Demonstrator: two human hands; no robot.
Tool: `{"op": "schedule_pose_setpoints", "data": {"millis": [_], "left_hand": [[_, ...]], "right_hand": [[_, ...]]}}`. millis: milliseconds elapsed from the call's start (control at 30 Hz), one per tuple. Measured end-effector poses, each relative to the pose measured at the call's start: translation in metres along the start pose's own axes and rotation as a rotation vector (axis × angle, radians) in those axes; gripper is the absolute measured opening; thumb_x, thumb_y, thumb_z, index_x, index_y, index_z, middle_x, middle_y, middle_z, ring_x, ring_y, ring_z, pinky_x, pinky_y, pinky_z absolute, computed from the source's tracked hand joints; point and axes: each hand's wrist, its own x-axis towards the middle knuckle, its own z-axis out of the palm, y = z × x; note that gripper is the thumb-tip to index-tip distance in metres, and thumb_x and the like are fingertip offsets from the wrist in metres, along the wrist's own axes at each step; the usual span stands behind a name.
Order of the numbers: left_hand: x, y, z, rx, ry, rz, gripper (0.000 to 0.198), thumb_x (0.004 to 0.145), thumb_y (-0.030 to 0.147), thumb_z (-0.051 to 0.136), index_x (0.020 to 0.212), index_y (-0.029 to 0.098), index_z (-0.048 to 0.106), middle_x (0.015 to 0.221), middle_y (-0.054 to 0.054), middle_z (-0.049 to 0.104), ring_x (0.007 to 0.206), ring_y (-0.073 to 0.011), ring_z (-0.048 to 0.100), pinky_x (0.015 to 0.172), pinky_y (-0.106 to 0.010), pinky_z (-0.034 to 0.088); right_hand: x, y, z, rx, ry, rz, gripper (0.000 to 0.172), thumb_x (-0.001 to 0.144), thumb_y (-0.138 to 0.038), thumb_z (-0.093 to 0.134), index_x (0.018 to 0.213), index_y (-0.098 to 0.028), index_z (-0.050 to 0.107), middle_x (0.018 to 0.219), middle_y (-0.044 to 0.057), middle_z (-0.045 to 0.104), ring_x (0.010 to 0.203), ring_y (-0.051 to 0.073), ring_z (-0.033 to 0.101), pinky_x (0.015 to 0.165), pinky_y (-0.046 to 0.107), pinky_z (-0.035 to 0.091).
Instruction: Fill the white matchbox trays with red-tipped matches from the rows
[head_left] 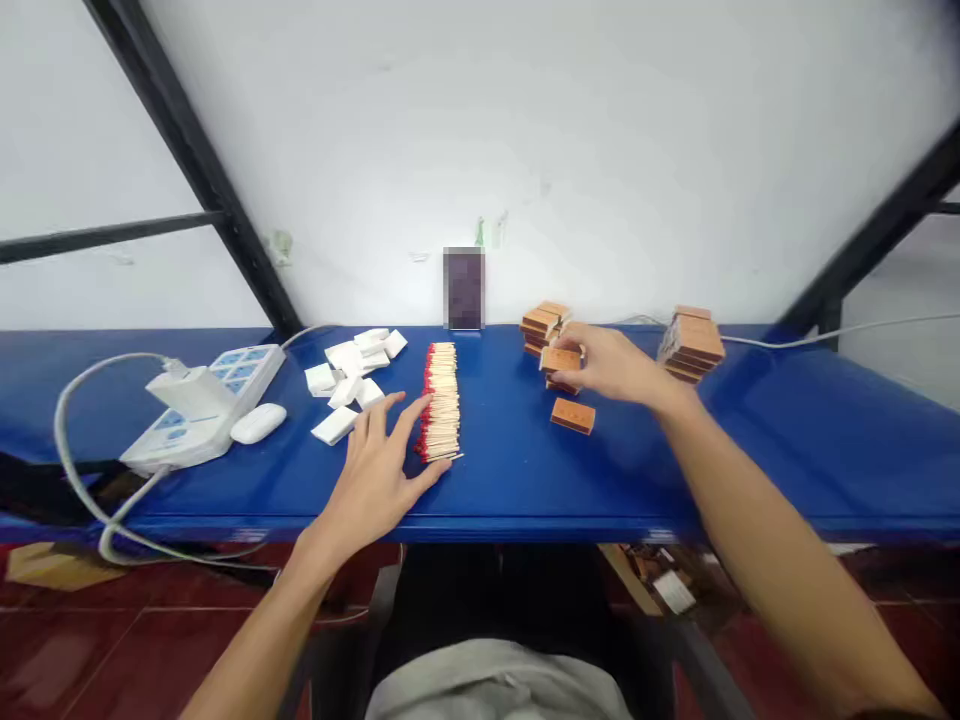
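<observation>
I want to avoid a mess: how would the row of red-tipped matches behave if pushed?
The row of matches would probably skew or scatter rather than slide as one block: its sticks look loose, one poking out at the near end. Each stick looks thin, so likely light and easily snapped.

Your glossy blue flat tabletop (510, 490) carries a column of red-tipped, pale wooden matches (442, 400). Left of the matches you have a loose heap of small white rectangular pieces (346, 357), then, farther out, a smooth white oval object (259, 424) and a white plastic power strip with blue panels (251, 372). Right of the matches lies a single orange-brown rectangular box (573, 416), with stacks of similar boxes (690, 346) behind it and farther right.
</observation>
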Motion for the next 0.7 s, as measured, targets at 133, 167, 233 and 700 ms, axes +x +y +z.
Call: {"op": "schedule_pose_setpoints", "data": {"millis": [133,167,233,700], "left_hand": [[0.003,-0.001,0.003,-0.062,-0.023,0.016,0.060,0.096,0.045,0.058,0.150,0.031,0.039,0.153,-0.012,0.034,0.141,-0.0368,0.034,0.115,-0.060,0.034],[0.004,-0.001,0.003,-0.083,-0.034,0.018,0.059,0.095,0.044,0.058,0.150,0.031,0.039,0.153,-0.012,0.035,0.140,-0.0367,0.034,0.115,-0.061,0.035],[0.004,-0.003,0.003,-0.125,-0.054,0.013,0.057,0.096,0.041,0.057,0.149,0.032,0.040,0.152,-0.012,0.037,0.141,-0.0363,0.035,0.115,-0.060,0.035],[0.039,-0.007,-0.012,-0.645,0.170,-0.157,0.041,0.099,0.053,0.049,0.115,0.019,0.065,0.091,-0.003,0.069,0.057,-0.0129,0.061,0.058,-0.027,0.049]], "right_hand": [[0.004,-0.026,0.023,0.094,0.180,-0.109,0.038,0.076,-0.029,0.081,0.112,-0.017,0.073,0.104,0.009,0.071,0.095,0.026,0.063,0.085,0.040,0.048],[0.004,-0.032,0.030,0.155,0.196,-0.120,0.038,0.076,-0.030,0.081,0.112,-0.018,0.074,0.105,0.008,0.071,0.093,0.025,0.063,0.084,0.039,0.049],[0.002,-0.044,0.044,0.282,0.179,-0.121,0.041,0.075,-0.031,0.083,0.113,-0.018,0.074,0.103,0.008,0.070,0.083,0.021,0.062,0.079,0.038,0.051],[0.010,-0.094,0.081,0.121,0.266,-0.491,0.035,0.086,-0.024,0.072,0.120,-0.019,0.065,0.114,0.010,0.062,0.098,0.024,0.061,0.087,0.042,0.044]]}}
